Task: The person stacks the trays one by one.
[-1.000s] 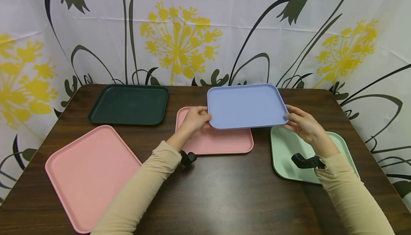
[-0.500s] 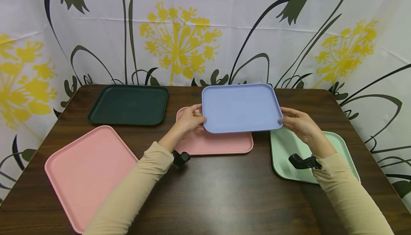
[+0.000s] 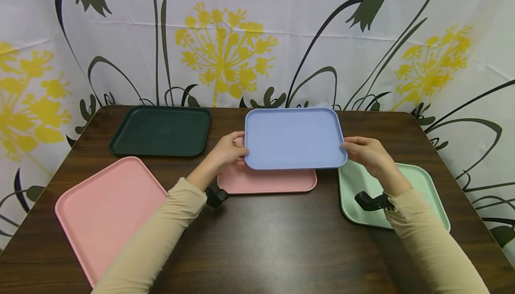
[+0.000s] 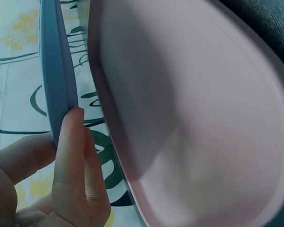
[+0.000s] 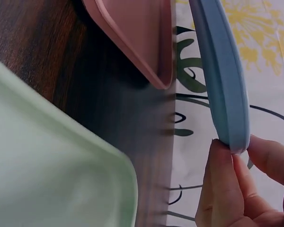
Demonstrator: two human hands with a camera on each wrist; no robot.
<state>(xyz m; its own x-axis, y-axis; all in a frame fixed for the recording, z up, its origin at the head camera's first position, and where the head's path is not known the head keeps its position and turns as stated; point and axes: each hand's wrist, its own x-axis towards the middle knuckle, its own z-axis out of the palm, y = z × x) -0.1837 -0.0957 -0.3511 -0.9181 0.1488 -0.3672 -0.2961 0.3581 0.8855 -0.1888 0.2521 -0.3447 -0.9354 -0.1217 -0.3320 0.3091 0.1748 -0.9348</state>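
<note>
A blue rectangular tray (image 3: 293,138) is held up over a small pink tray (image 3: 267,182), hiding most of it in the head view. My left hand (image 3: 226,152) pinches the blue tray's left edge, and my right hand (image 3: 369,154) pinches its right edge. In the left wrist view, thumb and fingers (image 4: 68,156) grip the tray's rim (image 4: 57,61), apart from the pink tray (image 4: 203,118). The right wrist view has fingertips (image 5: 222,170) and thumb at a corner of the blue tray (image 5: 225,80), raised off the table.
A light green tray (image 3: 420,186) lies under my right forearm. A larger pink tray (image 3: 108,213) lies angled at the left, partly behind my left sleeve. The dark green tray (image 3: 161,131) is at the back left of the brown table (image 3: 281,245), before a flowered curtain (image 3: 306,26).
Both hands have carried the blue tray left and slightly toward me, so it now sits more squarely over the small pink tray. The other trays stay put.
</note>
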